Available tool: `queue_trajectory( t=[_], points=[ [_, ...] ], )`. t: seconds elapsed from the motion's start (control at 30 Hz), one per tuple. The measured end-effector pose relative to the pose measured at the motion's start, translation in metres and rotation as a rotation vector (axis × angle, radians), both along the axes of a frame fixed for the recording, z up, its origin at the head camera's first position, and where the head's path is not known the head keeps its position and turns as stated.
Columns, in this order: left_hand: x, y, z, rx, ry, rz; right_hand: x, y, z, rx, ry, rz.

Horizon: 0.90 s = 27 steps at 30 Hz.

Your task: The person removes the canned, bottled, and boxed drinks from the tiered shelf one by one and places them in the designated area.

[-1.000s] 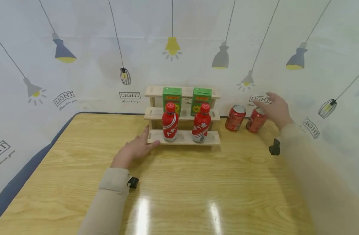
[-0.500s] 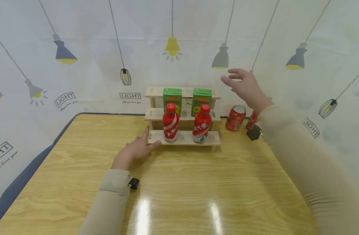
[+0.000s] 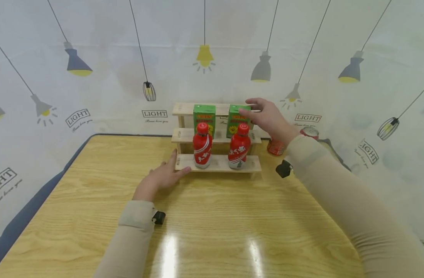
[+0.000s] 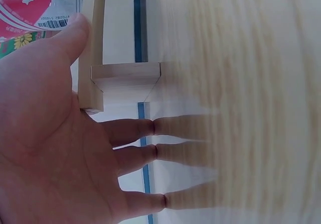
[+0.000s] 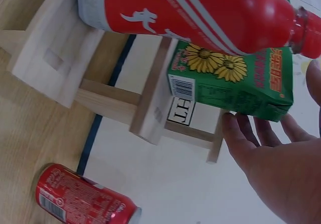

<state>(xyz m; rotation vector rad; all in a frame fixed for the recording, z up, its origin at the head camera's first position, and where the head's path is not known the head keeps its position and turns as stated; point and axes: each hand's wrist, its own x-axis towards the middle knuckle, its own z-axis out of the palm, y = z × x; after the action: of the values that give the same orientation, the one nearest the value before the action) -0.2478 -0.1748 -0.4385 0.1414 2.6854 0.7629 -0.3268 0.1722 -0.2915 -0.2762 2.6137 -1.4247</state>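
A three-tier wooden rack (image 3: 217, 163) stands at the far middle of the table. Two red bottles (image 3: 201, 144) (image 3: 239, 146) stand on its lowest tier and two green cartons (image 3: 203, 117) (image 3: 235, 120) on the middle tier. My left hand (image 3: 161, 175) lies flat on the table, thumb against the left end of the rack (image 4: 125, 78), next to a bottle (image 4: 30, 8). My right hand (image 3: 265, 116) hovers at the top of the right carton (image 5: 235, 78) with straight, spread fingers (image 5: 241, 133), holding nothing. That carton stands behind the right bottle (image 5: 190, 13).
Two red cans (image 3: 275, 147) (image 3: 310, 132) stand on the table right of the rack, partly hidden by my right arm; one can (image 5: 85, 199) shows in the right wrist view. The wooden table (image 3: 215, 216) is backed by a white curtain printed with lamps (image 3: 205, 58).
My right hand has swung from the cans at the right, up and leftward, to the top of the right green carton. The left hand has stayed at the rack's left end.
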Motion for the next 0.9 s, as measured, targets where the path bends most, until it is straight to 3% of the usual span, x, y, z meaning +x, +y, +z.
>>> queue_trajectory(
  t=[0.43,0.9],
  points=[
    [-0.001,0.0,-0.002,-0.022,0.012,-0.003,-0.002,0.0,-0.023,-0.195,-0.061,-0.082],
    [-0.003,0.0,-0.003,-0.03,0.0,0.001,-0.001,0.015,-0.029,-0.26,-0.041,-0.073]
  ],
)
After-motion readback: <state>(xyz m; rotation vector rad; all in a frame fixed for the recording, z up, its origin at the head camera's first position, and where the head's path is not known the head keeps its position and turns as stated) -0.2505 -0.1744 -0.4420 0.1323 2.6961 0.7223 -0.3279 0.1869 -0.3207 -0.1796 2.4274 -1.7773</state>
